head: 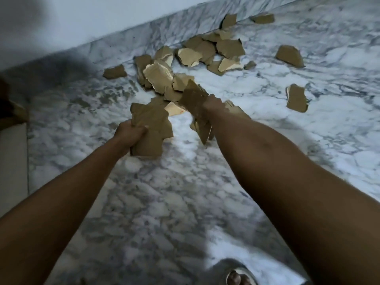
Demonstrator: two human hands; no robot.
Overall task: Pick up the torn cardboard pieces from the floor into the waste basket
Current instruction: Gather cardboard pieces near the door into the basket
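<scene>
Several torn brown cardboard pieces point(207, 51) lie scattered on the marble floor along the wall's base. My left hand point(129, 133) grips a stack of cardboard pieces point(152, 128) held above the floor. My right hand point(213, 104) is closed on another bundle of cardboard pieces point(195, 99), which stick out above and below the fist; the fingers are mostly hidden behind them. Loose single pieces lie at the right point(297, 98) and farther back point(290, 56). No waste basket is visible.
The white-and-grey marble floor point(164, 202) meets a marble skirting and pale wall point(82, 21) at the back. A dark object and a beige edge point(12, 124) sit at the far left. My foot in a sandal point(238, 277) shows at the bottom.
</scene>
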